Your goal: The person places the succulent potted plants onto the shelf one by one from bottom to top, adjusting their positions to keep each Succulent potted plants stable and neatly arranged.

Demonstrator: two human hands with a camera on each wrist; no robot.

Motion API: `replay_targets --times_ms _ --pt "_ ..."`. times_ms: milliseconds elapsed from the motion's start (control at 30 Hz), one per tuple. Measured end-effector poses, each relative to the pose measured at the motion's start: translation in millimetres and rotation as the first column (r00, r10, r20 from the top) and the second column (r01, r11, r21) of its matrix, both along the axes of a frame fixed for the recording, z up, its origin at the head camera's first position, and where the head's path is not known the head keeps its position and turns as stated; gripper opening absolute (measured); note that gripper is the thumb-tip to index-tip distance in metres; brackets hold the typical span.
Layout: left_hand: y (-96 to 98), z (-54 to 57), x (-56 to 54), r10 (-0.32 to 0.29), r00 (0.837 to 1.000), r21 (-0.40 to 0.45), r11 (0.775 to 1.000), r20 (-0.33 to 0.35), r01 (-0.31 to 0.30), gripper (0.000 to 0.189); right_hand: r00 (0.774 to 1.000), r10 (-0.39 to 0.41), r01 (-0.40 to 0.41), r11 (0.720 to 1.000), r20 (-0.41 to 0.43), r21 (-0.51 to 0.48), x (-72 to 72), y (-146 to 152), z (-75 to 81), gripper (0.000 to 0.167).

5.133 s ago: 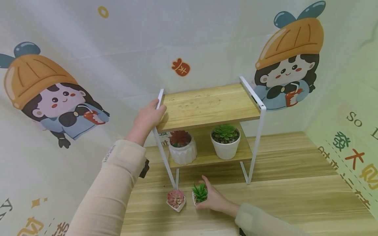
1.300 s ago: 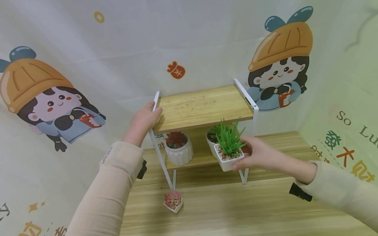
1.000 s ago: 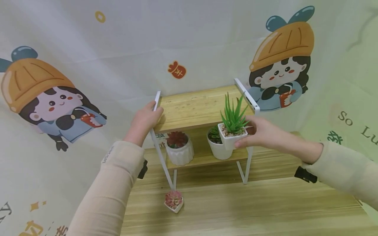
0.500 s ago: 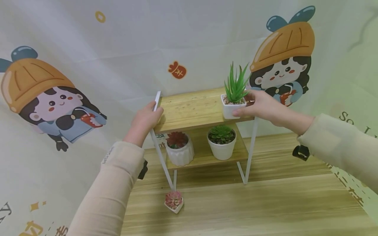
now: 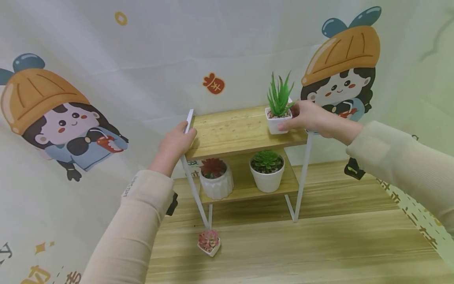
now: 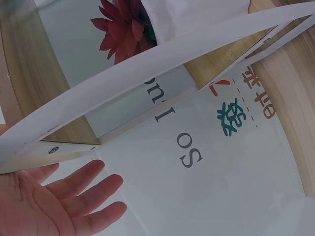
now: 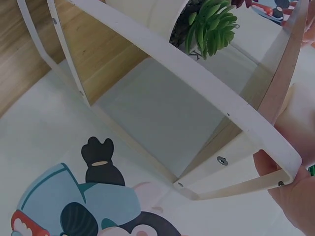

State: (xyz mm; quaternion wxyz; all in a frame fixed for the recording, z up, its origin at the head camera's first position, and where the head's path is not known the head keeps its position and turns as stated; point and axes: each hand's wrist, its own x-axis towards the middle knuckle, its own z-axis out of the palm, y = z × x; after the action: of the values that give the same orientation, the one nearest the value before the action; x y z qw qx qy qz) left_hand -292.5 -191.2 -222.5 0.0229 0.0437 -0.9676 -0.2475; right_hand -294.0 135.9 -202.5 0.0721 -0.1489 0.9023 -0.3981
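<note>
A small aloe-like potted plant (image 5: 279, 102) with spiky green leaves and a square white pot is held at the right end of the wooden shelf's top board (image 5: 230, 128). My right hand (image 5: 313, 117) grips this pot from its right side, thumb in front. Whether the pot's base touches the board cannot be told. On the shelf's upper left edge rests my left hand (image 5: 175, 144); in the left wrist view its fingers (image 6: 91, 196) lie straight beside the white frame (image 6: 147, 61). A pink succulent in a small white pot (image 5: 209, 243) stands by the front left leg.
On the lower board stand a red succulent in a ribbed white pot (image 5: 217, 185) and a green succulent in a round white pot (image 5: 267, 177). Printed cloth (image 5: 159, 59) hangs behind the shelf. The wood-grain table (image 5: 301, 252) extends in front.
My right hand has picked up the aloe-like plant from the table, raised it past the lower board and moved it back over the top board. The left hand stays on the frame.
</note>
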Motion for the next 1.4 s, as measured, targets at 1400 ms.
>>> replay_targets --times_ms 1400 --pt "1.5 3.1 3.7 0.007 1.0 0.009 1.0 0.025 -0.007 0.064 0.998 0.058 -0.053 0.989 0.034 -0.137 12.0 13.2 10.4 0.074"
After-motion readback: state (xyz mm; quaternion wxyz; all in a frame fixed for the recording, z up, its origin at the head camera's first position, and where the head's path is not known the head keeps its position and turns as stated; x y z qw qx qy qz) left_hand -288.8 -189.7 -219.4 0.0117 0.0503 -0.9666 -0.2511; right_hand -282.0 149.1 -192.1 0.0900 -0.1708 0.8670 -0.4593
